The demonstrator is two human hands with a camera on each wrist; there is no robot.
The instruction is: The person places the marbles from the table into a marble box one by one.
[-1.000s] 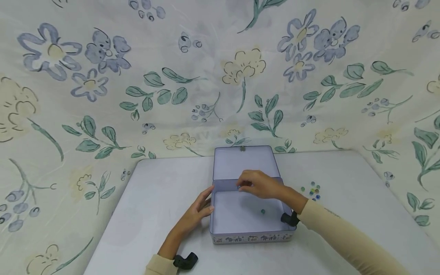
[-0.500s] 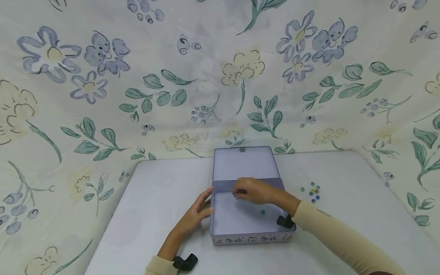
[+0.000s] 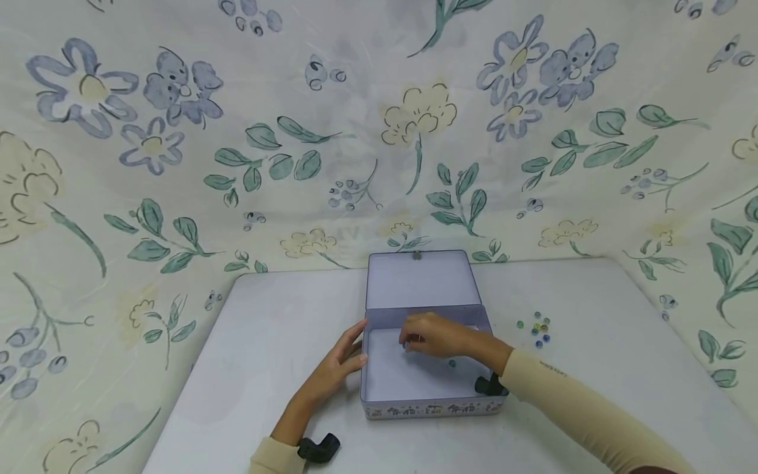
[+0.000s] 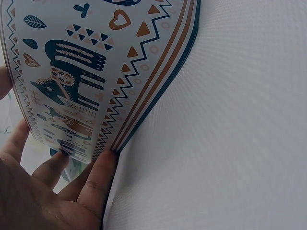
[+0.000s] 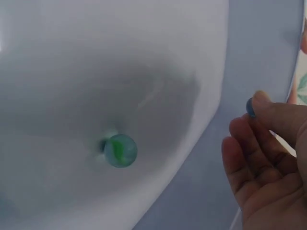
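Note:
A tin box (image 3: 391, 382) with its hinged lid (image 3: 420, 280) swung back stands on the table. Over its inside, my right hand (image 3: 435, 334) pinches a blue marble (image 5: 250, 107) between thumb and fingertips. A clear marble with a green swirl (image 5: 121, 151) lies on the box floor, below and nearer than that hand. My left hand (image 3: 337, 362) rests against the box's left side with spread fingers. In the left wrist view, its fingertips touch the side wall (image 4: 72, 72), which is printed with animals and zigzags.
Several loose marbles (image 3: 541, 327) lie in a cluster on the white table (image 3: 284, 309), to the right of the box. A flower-printed cloth (image 3: 355, 145) hangs behind the table and along both sides. Each wrist carries a black camera mount (image 3: 320, 449).
My right hand has moved slightly left and lower inside the box with the blue marble. The left hand has stayed at the box's side.

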